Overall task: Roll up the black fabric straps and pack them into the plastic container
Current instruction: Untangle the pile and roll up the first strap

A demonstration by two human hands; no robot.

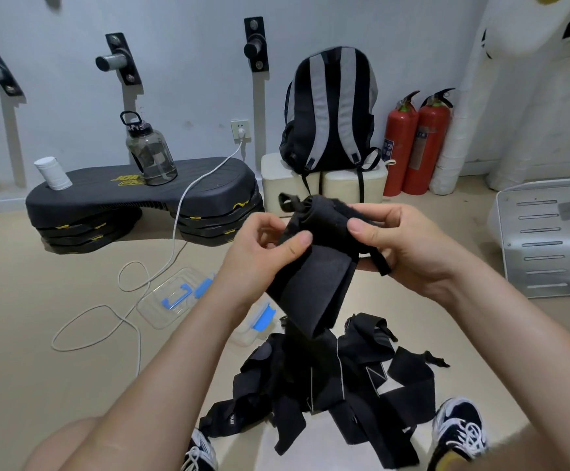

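left forearm over container, straps — just beside

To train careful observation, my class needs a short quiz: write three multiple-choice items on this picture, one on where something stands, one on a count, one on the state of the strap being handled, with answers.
1. Where does the water bottle stand? A on the floor; B on the backpack; C on the black step platform.
2. How many red fire extinguishers stand by the wall? A one; B two; C four.
3. The raised black strap is: A gripped by both hands, partly rolled; B lying flat on the floor; C packed in the container.

Answers: 1 C, its base rests on the platform's top. 2 B, two red cylinders stand side by side. 3 A, the left hand and right hand pinch it in the air.
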